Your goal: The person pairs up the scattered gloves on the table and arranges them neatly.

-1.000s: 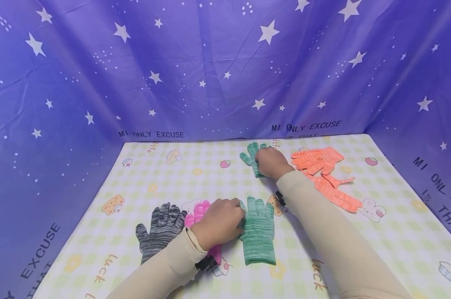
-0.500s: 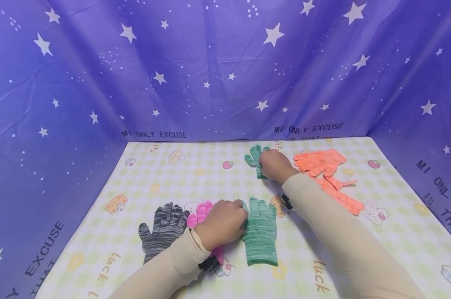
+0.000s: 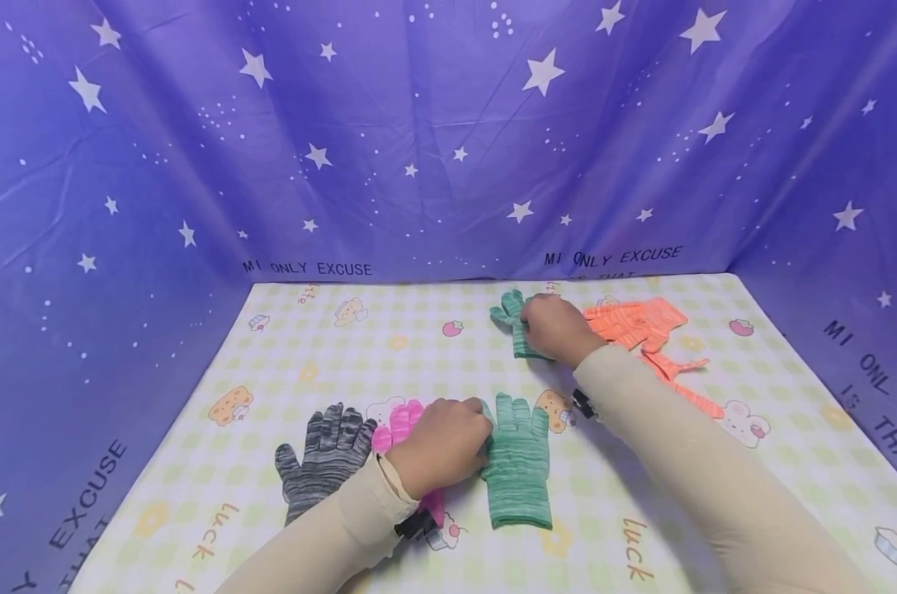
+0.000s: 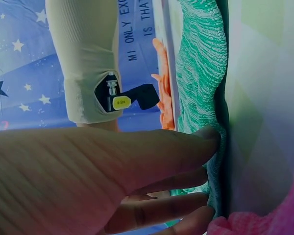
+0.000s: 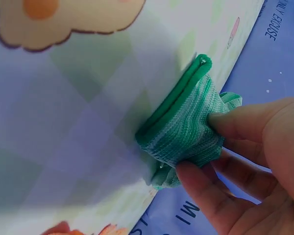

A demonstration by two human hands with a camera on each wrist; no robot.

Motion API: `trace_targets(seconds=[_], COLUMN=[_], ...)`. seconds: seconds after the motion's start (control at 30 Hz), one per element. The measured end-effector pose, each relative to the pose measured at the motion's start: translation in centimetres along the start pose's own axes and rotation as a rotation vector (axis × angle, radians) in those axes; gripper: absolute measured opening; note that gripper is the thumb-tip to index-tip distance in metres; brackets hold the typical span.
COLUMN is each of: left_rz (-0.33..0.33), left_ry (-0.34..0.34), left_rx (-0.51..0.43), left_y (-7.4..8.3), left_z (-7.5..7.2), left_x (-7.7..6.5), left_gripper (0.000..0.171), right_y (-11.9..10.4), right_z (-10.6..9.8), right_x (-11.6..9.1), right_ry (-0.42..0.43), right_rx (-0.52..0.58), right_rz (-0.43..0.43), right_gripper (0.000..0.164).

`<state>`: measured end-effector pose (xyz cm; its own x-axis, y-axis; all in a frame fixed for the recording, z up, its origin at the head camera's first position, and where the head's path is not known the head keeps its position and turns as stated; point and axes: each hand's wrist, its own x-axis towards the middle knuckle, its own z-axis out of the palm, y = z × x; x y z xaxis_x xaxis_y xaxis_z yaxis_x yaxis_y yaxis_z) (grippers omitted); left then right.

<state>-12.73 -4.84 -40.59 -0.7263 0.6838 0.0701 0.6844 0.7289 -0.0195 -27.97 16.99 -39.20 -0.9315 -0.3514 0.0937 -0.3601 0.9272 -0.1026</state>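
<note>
Two knitted green gloves lie on the table. My left hand pinches the thumb side of the nearer green glove; in the left wrist view, thumb and fingertips meet at the edge of that glove. Farther back, my right hand pinches the other green glove. The right wrist view has this glove bunched between thumb and fingers, its cuff towards the camera. Under my left hand and wrist lies a pink glove, partly hidden.
A grey-black striped glove lies left of the pink one, partly under my left sleeve. Orange gloves lie right of my right hand, partly behind the forearm. A purple star-printed curtain encloses the checked tabletop at the back and sides.
My right hand has shifted slightly to the right with the far green glove, and its forearm covers more of the orange gloves. My left hand keeps its place on the nearer green glove.
</note>
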Motion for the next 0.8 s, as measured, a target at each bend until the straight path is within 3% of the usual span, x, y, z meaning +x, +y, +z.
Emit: trace_targets(seconds=[0.37,0.63,0.8], left_rz=[0.012,0.038,0.044], left_ry=[0.016,-0.001,0.067], left_rx=[-0.013,-0.118,-0.157], left_y=[0.0,-0.7,-2.0], left_z=[0.2,-0.1,-1.0], left_x=[0.3,0.1,0.1], left_gripper=[0.017,0.009,0.006], right_y=[0.5,0.7,0.8], right_z=[-0.7,-1.5,-2.5], right_x=[-0.8,-1.7,-2.6], right_ry=[0.025,0.065,0.1], right_rx=[-0.007,-0.002,0.027], right_rz=[-0.024,-0.064,-0.073], right_gripper=[0.022,0.026,0.02])
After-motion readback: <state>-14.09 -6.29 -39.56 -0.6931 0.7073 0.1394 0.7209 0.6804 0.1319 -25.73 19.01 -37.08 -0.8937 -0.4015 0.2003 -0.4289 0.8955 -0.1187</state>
